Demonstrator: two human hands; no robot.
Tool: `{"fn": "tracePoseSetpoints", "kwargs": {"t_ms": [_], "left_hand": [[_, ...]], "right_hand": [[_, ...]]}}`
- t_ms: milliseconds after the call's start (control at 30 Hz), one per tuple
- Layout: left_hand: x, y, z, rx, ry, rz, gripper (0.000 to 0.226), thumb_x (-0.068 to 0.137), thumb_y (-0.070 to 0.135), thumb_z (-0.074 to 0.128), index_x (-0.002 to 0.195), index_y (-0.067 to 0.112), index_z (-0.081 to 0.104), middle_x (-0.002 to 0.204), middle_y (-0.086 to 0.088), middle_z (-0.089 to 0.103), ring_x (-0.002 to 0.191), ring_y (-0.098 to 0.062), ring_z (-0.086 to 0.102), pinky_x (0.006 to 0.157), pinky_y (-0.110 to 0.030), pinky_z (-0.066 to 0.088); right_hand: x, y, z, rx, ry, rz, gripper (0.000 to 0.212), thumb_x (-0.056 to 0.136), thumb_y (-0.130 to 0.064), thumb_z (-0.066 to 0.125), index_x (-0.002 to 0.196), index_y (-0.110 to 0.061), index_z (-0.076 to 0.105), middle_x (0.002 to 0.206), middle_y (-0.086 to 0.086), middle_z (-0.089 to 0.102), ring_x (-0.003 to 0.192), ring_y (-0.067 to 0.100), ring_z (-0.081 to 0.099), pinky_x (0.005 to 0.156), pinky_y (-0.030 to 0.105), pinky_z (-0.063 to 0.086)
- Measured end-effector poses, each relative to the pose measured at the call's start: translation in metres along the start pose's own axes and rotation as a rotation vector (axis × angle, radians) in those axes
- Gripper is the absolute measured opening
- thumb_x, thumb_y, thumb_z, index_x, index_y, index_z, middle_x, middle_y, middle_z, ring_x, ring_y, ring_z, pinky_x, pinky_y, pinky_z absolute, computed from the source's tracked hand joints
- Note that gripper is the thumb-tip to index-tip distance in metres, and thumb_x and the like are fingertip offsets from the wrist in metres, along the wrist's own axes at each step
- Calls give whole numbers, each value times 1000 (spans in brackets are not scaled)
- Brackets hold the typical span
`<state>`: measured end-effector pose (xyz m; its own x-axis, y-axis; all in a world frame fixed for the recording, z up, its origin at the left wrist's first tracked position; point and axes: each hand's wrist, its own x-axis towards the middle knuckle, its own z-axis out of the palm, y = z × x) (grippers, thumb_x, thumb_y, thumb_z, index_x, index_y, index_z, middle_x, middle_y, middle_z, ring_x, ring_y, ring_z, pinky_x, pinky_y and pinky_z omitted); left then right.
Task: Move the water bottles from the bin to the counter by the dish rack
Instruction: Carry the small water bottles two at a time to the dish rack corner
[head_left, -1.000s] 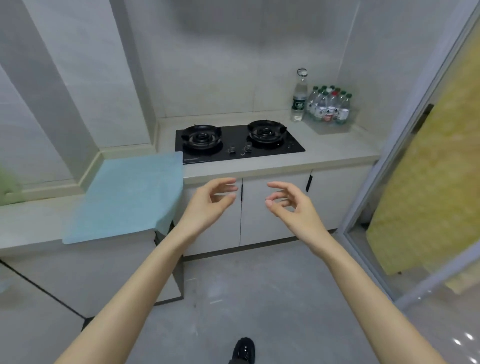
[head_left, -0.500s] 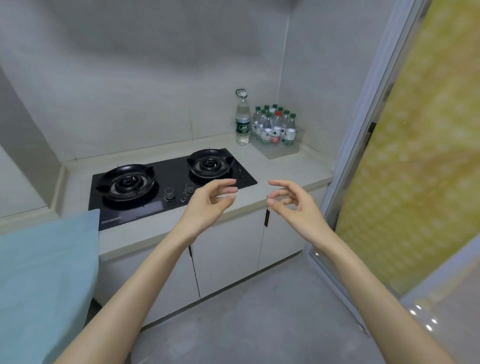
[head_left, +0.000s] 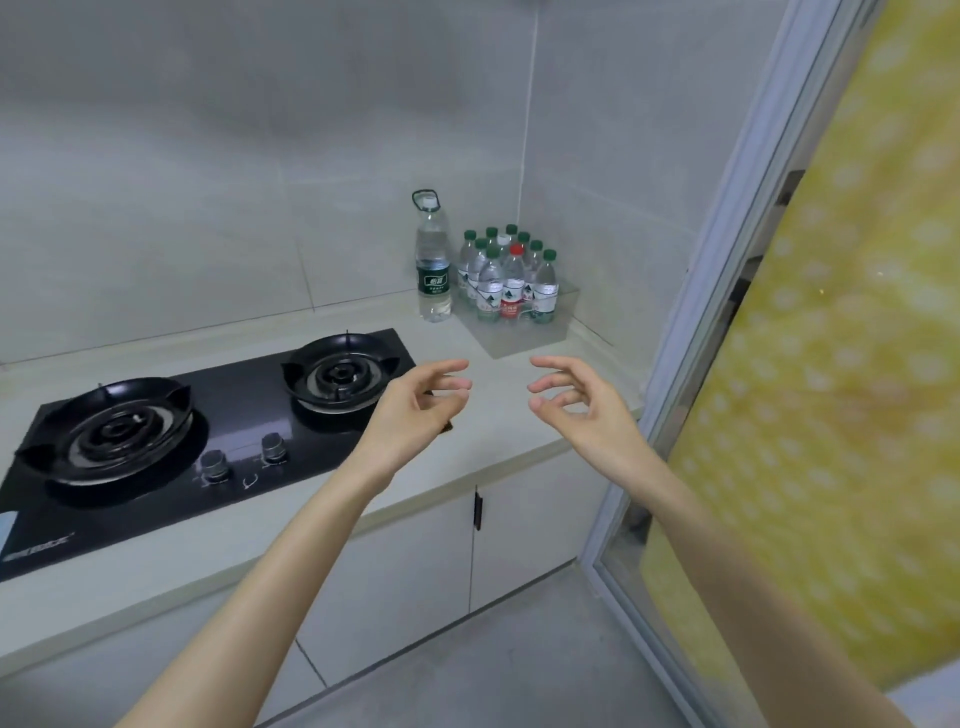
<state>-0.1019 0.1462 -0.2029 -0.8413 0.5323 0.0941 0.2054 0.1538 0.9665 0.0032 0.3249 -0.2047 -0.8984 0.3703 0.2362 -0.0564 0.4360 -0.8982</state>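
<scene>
While all the small water bottles (head_left: 511, 283) stand upright in the clear bin (head_left: 524, 338) at the counter (head_left: 498, 436) corner, no transfer is judged complete. Left hand (head_left: 415, 410) and right hand (head_left: 576, 405) hover short of the bin, fingers loosely curled, holding nothing. No dish rack is in view.

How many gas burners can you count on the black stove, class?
2. The left burner sits at the left end of the stove; the right burner sits at its other end, nearer the bottles. None appears hidden.
</scene>
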Motion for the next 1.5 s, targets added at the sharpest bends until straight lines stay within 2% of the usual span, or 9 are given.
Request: {"fn": "tracePoseSetpoints", "kwargs": {"t_ms": [67, 133, 500, 767, 867, 1033, 1200, 1367, 1500], "left_hand": [[31, 3, 20, 6, 20, -14, 28, 91, 15, 61, 113, 32, 62, 110, 3, 68, 88, -6, 63, 83, -34, 55], [58, 5, 35, 8, 39, -26, 29, 91, 14, 62, 115, 30, 63, 109, 3, 68, 88, -7, 63, 89, -38, 53], [188, -4, 61, 24, 113, -60, 31, 91, 13, 61, 120, 25, 62, 109, 5, 67, 86, -7, 62, 89, -35, 52], [298, -33, 49, 12, 104, -75, 30, 92, 12, 60, 117, 29, 61, 108, 6, 66, 86, -5, 62, 87, -29, 51], [338, -41, 42, 2, 95, -87, 29, 92, 12, 60, 114, 32, 60, 105, 11, 66, 88, -7, 63, 88, -29, 50], [391, -55, 30, 16, 70, -103, 28, 92, 14, 60, 113, 33, 60, 103, 11, 67, 90, -9, 64, 87, -28, 50], [426, -68, 24, 24, 74, -123, 27, 92, 16, 60, 112, 34, 60, 102, 12, 68, 87, -6, 63, 79, -22, 49], [440, -80, 21, -7, 117, -151, 26, 92, 16, 61, 111, 34, 60, 104, 10, 68, 88, -7, 64, 80, -23, 51], [449, -87, 17, -20, 191, -167, 26, 92, 14, 61, 112, 31, 62, 105, 10, 68, 82, 2, 64, 78, -18, 50]], "right_hand": [[30, 14, -19, 3, -11, -7, 35, 89, -20, 66, 120, -33, 57, 103, -9, 65, 76, -1, 56, 78, 18, 48], [57, 26, -36, 4, -20, -9, 35, 89, -19, 66, 120, -32, 57, 102, -9, 65, 75, 0, 56, 78, 19, 48], [199, 82, -72, 4, -83, -14, 36, 89, -14, 66, 121, -28, 57, 105, -6, 64, 71, -8, 57, 70, 5, 44], [310, 119, -52, -8, -84, -26, 33, 89, -14, 66, 117, -31, 57, 106, -5, 64, 76, -1, 58, 72, 7, 45], [352, 132, -42, -37, -76, -18, 33, 88, -16, 67, 115, -33, 58, 107, -9, 64, 82, 5, 61, 72, 10, 45], [414, 151, -30, -67, -97, 21, 33, 88, -15, 66, 114, -34, 56, 109, -16, 61, 92, 4, 61, 71, 14, 49], [475, 182, -13, -136, -53, 36, 31, 89, -12, 64, 118, -19, 59, 113, -10, 60, 101, 13, 60, 81, 13, 45], [530, 207, 5, -236, -59, -19, 40, 88, -9, 65, 127, -12, 54, 120, -2, 59, 111, 15, 55, 98, 31, 46], [570, 230, 22, -326, -157, -48, 47, 87, -7, 65, 131, -10, 50, 127, 3, 58, 112, 15, 52, 97, 26, 40]]}}
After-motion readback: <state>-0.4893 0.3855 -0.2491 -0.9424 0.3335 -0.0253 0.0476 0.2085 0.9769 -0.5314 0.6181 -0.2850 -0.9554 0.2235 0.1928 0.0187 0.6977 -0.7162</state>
